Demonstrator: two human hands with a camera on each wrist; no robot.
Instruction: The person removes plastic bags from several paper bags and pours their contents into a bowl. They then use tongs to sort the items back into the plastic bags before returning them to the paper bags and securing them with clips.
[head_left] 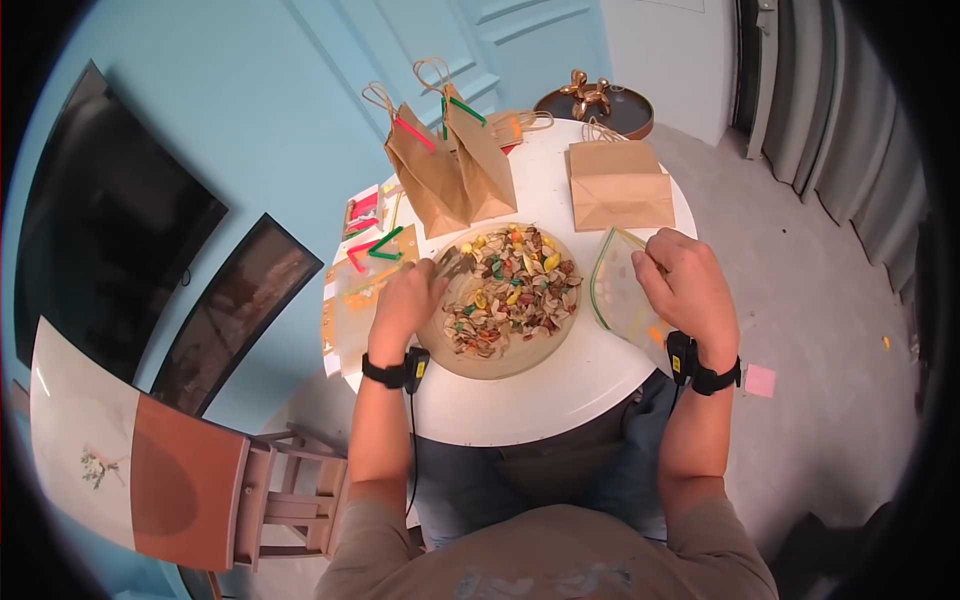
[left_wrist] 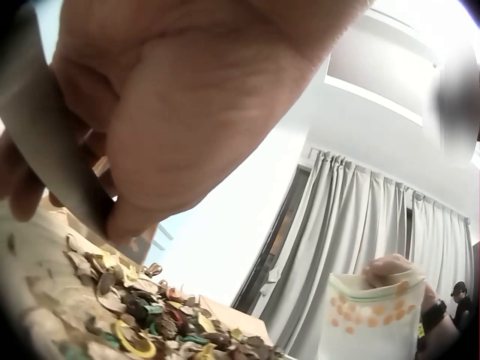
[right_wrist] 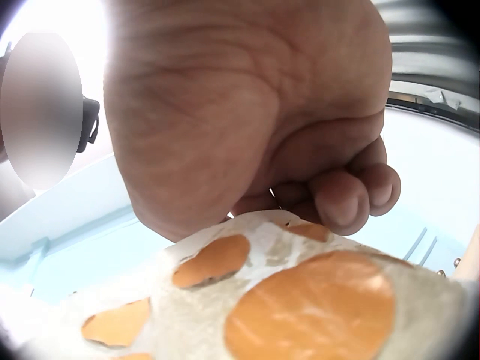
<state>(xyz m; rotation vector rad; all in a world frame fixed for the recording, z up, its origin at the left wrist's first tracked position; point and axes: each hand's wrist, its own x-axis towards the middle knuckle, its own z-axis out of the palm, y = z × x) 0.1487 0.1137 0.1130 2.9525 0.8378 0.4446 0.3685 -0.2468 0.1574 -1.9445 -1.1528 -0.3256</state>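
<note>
Potpourri (head_left: pixel 525 305) in a wide bowl, between two busy hands.
The bowl (head_left: pixel 490 368) sits on the round white table (head_left: pixel 480 415), within reach of both arms, and the dried pieces lie loose inside it. The left hand (head_left: pixel 405 300) has its fingers closed around a grey scoop-like tool (head_left: pixel 455 264), low at the bowl's left side, probably so its edge can get in among the pieces. The right hand (head_left: pixel 690 285) pinches the rim of an orange-spotted zip bag (head_left: pixel 622 285) (green strip along the mouth), just beside the bowl; the soft plastic likely needs that hold to stand upright. Two paper bags (head_left: pixel 430 180) stand beyond the bowl, perhaps set back to leave elbow room.
</note>
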